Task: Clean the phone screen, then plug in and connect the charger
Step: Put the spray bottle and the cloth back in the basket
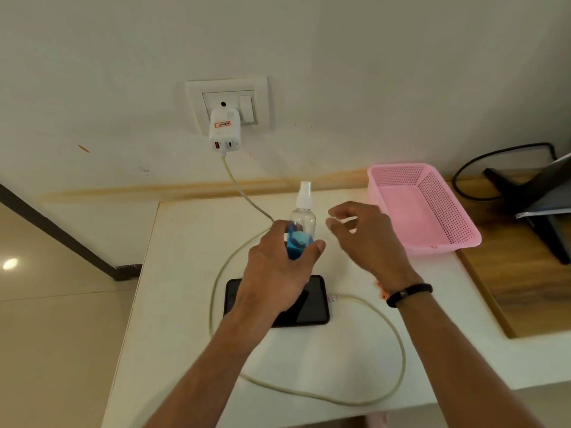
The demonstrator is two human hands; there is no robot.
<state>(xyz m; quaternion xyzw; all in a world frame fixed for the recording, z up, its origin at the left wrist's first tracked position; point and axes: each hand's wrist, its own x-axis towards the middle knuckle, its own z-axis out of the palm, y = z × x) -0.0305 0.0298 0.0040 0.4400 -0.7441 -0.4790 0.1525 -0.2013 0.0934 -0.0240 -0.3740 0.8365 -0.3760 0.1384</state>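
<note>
While left hand (278, 261) grips clear spray bottle with blue liquid (301, 230) upright above black phone (312, 304), right hand (367, 236) hovers beside, fingers loose, holding nothing. Phone flat on white table (173, 273); pale cable (389, 329) tip just beside it, white charger (224, 131) in wall socket (228, 100).

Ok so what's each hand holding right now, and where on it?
The left hand grips the spray bottle around its lower body, where the blue liquid sits. The right hand holds nothing; its fingers hang loosely curled beside the bottle.
</note>
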